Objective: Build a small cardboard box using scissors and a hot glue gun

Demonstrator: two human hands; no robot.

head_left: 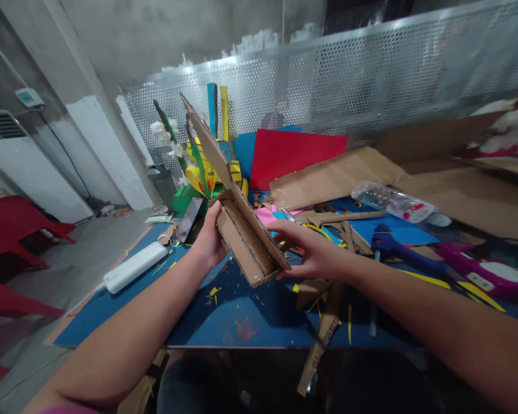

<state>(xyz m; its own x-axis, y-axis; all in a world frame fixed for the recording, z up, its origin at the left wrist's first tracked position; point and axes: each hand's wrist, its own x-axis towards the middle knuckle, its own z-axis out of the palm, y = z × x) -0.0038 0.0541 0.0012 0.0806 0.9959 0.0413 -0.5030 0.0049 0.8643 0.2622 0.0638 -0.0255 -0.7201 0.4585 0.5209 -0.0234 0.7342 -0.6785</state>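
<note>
Both my hands hold a brown corrugated cardboard piece (242,227) above a blue table (242,319). It is a long flat strip with a shallow box-like frame on its lower end, and its upper end tilts up and away to the left. My left hand (209,238) grips the frame's left side with the thumb up along its edge. On the right, my right hand (308,250) closes its fingers on the lower right edge.
Scattered on the table are cardboard sheets (336,175), red paper (289,152), a blue glue gun (392,244), a purple tool (479,270), a plastic bag (391,201), a white box (133,275) and a phone (189,218). Paper flowers (198,172) stand behind. Red chairs (12,230) stand left.
</note>
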